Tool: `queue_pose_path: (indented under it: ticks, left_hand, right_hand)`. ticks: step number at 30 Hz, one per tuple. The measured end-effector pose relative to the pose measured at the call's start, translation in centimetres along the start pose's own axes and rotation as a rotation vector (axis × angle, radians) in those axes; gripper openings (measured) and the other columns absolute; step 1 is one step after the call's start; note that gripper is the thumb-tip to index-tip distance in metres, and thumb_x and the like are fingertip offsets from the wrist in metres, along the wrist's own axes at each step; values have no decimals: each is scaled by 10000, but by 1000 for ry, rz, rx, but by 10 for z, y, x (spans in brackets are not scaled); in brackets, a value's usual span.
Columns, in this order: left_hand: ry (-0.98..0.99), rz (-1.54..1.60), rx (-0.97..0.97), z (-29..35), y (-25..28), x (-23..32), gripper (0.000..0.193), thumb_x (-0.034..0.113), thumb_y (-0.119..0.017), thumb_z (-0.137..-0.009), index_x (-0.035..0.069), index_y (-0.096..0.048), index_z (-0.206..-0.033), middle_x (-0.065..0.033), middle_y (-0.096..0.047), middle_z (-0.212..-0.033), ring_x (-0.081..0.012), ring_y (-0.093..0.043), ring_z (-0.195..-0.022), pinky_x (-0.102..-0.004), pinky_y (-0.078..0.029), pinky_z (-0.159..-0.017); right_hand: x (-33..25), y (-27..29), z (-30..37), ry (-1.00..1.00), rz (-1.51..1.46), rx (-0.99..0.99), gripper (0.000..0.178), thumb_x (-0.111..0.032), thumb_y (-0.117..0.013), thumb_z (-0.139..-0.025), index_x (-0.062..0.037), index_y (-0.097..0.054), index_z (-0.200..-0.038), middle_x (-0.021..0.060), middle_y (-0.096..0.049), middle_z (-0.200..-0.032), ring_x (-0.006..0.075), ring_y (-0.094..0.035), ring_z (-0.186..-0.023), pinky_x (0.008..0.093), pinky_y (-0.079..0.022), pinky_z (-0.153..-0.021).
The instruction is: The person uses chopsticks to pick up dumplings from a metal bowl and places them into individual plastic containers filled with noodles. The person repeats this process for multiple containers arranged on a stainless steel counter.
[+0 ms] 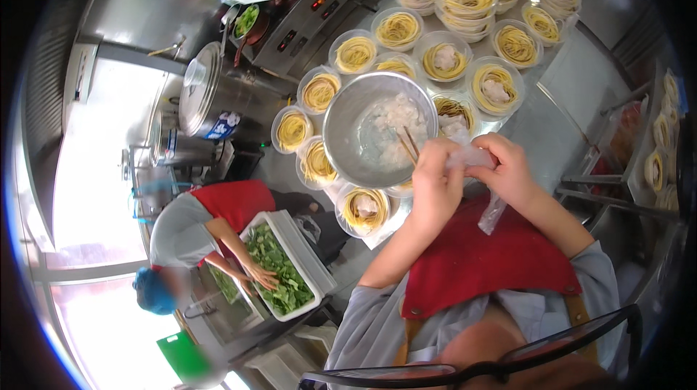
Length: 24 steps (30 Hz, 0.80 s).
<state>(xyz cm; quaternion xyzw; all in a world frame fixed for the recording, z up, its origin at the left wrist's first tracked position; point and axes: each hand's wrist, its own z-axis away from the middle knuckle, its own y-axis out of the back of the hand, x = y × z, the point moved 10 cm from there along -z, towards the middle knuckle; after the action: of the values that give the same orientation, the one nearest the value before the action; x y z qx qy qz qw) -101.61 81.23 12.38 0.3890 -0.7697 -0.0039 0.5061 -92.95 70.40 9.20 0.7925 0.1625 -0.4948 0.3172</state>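
My left hand (438, 179) and my right hand (508, 169) are close together in front of my red apron, both closed on a small clear plastic bag (470, 158) with something pale in it. A loose strip of its plastic hangs below my right hand. Two chopsticks (408, 146) slant from the large metal bowl (341, 110) toward my left hand; whether that hand grips them is hidden. Pale, wet-looking lumps (401, 118) lie in the bowl's right part. Just beyond my hands, a round container of noodles (444, 108) has a pale lump on top.
Round clear containers of yellow noodles (319, 92) surround the bowl, some topped with pale lumps. Tall stacks of them (466, 5) stand at the back. At left, a co-worker in a red apron (232, 208) handles leafy greens in a white crate (299, 245). Large lidded pots (203, 88) stand beyond.
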Motion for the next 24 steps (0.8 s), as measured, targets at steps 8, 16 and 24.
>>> queue_pose_path:
  ticks: [8, 16, 24]
  left_hand:
    - [649, 712, 226, 51, 6, -31, 110, 154, -489, -1006, 69, -497, -937, 48, -497, -791, -5, -376, -643, -170, -325, -555]
    - [645, 606, 374, 82, 1, 12, 122, 153, -540, -984, 44, -549, -928, 54, -509, -743, -21, -427, -674, -200, -373, -587]
    - [931, 70, 583, 152, -26, 24, 140, 79, -706, -827, 4, -610, -898, 1, -607, -775, -54, -525, -705, -236, -445, -609]
  right_hand:
    - [-8, -18, -12, 21, -135, -416, 433, -66, -849, -597, -20, -640, -974, 28, -462, -709, 122, -397, -573, 272, -349, -530]
    - [31, -6, -43, 147, -22, -491, 69, -9, -671, -798, 2, -631, -853, 42, -595, -788, 148, -559, -657, 253, -417, -583]
    - [89, -44, 0, -1031, -969, -928, 134, -129, -623, -915, -31, -638, -1004, 54, -677, -929, 125, -636, -792, 265, -513, -712]
